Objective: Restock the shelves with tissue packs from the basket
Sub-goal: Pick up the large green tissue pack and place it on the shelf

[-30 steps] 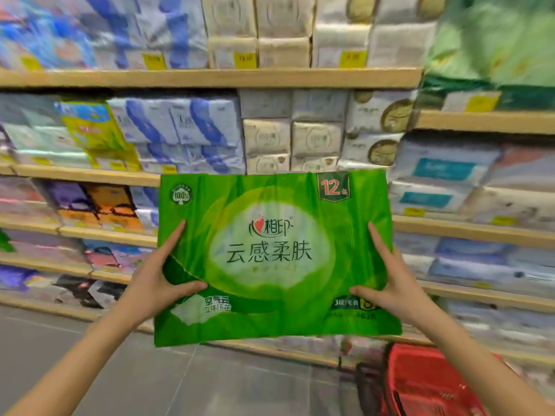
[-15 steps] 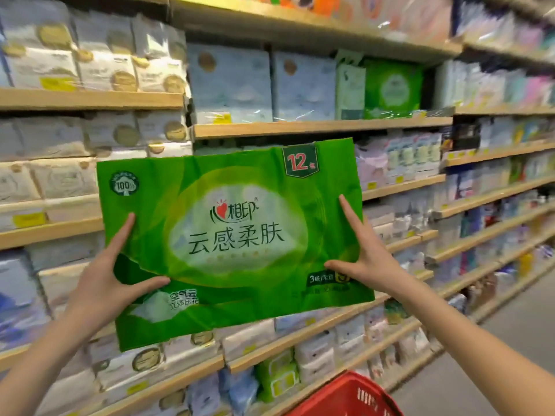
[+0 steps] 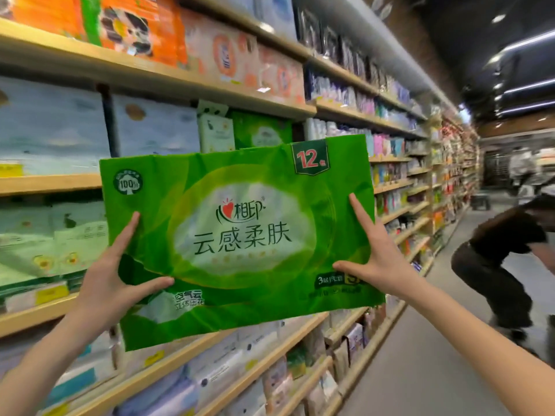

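Holding tissue pack (image 3: pixel 240 235) up before shelves (image 3: pixel 45 184) at 12 o'clock; gripping its 8 o'clock corner with left hand (image 3: pixel 109 285), 4 o'clock edge with right hand (image 3: pixel 380 265), thumbs across front.

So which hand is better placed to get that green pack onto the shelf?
Probably the left hand: it holds the pack on the side nearest the shelves and can steer that end in first. The right hand holds the aisle-side edge.

tissue pack (image 3: pixel 240 235): glossy crinkled green plastic film | shelves (image 3: pixel 186 82): pale matt wood | floor (image 3: pixel 420 370): smooth grey
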Motion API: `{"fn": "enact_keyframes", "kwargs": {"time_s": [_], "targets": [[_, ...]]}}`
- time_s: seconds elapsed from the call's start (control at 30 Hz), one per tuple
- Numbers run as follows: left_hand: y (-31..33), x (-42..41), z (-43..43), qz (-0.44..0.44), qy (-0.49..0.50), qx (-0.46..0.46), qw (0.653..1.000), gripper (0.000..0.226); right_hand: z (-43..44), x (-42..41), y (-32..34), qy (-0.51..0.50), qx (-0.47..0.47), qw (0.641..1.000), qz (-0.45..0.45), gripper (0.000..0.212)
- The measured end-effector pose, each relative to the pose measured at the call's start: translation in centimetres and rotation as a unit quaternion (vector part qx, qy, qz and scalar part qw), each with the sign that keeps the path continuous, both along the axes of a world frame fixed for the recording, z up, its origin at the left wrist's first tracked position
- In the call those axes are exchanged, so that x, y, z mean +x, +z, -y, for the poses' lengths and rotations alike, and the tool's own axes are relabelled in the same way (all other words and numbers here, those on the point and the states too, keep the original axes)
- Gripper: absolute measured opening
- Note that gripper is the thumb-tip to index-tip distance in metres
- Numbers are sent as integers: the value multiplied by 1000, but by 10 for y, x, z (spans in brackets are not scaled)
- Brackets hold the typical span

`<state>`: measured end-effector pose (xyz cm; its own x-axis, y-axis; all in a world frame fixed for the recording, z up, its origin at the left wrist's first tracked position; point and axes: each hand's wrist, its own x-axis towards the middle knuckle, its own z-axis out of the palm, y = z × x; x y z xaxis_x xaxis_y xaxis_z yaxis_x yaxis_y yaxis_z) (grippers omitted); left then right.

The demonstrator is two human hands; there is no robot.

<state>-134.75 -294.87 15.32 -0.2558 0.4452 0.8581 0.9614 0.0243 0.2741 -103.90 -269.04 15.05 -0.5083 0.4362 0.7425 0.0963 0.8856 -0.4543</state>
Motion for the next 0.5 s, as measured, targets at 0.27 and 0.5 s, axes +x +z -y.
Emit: {"fn": "enact_keyframes", "kwargs": {"time_s": [0.27,0.5], "targets": [[12,-11,-144,8,-18,19,1000,119,-125,17,21,-27,12,1000,-3,111],[31,-54,-244,-20,-7,18,1000,119,-230,-22,21,-19,20,999,-31,110]]}}
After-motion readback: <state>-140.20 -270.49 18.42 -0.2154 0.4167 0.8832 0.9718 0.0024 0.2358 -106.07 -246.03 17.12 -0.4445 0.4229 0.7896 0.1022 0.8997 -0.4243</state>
